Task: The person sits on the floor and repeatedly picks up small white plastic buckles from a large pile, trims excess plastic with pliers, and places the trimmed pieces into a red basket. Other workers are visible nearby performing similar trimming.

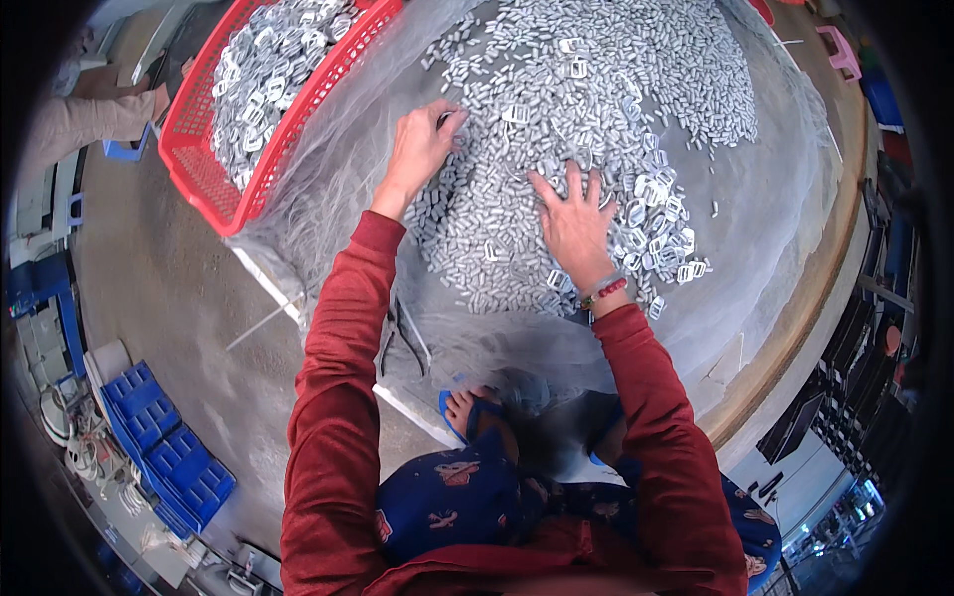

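A broad heap of small grey metal pellets (477, 243) lies before me on a grey sheet, with pale metal buckles (651, 214) of an open-frame shape mixed in, thickest at its right side. My right hand (576, 223) rests on the heap, fingers spread, touching pellets and buckles. At the heap's left edge is my left hand (422, 149), its fingers curled inward; whatever they may hold is hidden. A red plastic basket (288, 134) full of similar buckles stands beyond it to the left.
Translucent netting (333, 189) surrounds the heap. Pliers (402, 338) lie near my left forearm. Blue trays (169, 447) sit on the left, and a pink stool (840, 50) is at the far right. Another person's arm (109, 114) shows beside the basket.
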Available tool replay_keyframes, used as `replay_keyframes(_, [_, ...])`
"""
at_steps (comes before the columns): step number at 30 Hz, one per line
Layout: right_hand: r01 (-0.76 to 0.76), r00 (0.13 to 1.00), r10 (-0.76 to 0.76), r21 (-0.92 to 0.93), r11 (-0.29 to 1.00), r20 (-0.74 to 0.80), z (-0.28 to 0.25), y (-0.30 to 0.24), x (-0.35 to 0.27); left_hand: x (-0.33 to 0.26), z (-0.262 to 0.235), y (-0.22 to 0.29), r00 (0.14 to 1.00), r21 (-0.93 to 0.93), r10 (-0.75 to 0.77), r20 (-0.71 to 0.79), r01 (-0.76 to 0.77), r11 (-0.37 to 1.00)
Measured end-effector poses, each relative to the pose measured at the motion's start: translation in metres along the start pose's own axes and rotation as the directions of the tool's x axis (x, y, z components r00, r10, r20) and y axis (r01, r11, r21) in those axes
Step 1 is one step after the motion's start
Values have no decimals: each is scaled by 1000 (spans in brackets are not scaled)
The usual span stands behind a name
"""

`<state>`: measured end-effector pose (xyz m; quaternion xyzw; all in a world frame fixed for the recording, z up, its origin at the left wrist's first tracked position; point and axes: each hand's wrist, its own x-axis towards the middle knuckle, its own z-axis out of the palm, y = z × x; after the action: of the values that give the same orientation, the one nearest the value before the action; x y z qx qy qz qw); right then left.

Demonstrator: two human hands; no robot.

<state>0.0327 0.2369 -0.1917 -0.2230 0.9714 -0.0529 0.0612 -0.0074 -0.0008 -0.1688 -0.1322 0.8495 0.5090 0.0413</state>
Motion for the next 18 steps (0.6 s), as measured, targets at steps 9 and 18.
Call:
replay_keyframes(9, [366, 930, -367, 19, 930, 8, 18, 28, -53, -118, 52, 7, 976, -334, -95, 198, 158, 929])
replay_keyframes(18, [845, 473, -702, -47, 533, 532, -69, 118, 13, -125, 104, -41, 886, 466, 434, 162, -457, 758])
